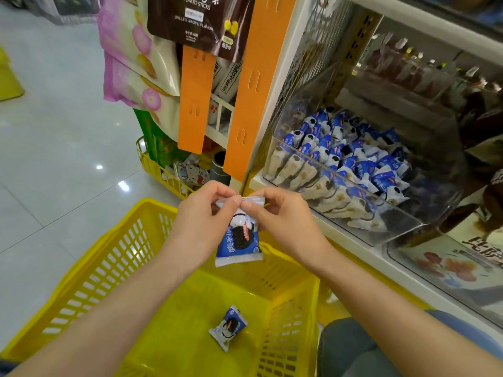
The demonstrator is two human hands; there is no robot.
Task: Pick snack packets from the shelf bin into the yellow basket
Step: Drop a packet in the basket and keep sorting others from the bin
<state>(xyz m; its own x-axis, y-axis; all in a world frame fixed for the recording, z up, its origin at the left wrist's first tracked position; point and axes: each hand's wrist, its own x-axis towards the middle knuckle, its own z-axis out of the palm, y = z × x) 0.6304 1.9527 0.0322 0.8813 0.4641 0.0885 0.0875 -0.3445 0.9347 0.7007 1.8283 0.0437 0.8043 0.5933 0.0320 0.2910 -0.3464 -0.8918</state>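
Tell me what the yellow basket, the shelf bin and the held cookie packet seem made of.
Yellow basket: moulded plastic, semi-gloss; slotted lattice walls, even colour. Shelf bin: clear rigid plastic, probably acrylic; packets show through, edges catch glare. Cookie packet, pinched by the left hand and right hand: thin glossy printed film, likely plastic; crimped end seals.

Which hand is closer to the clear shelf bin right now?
Right. The right hand is just left of the clear shelf bin, pinching the top edge of the held packet; the left hand pinches the same edge from the far side, further from the bin.
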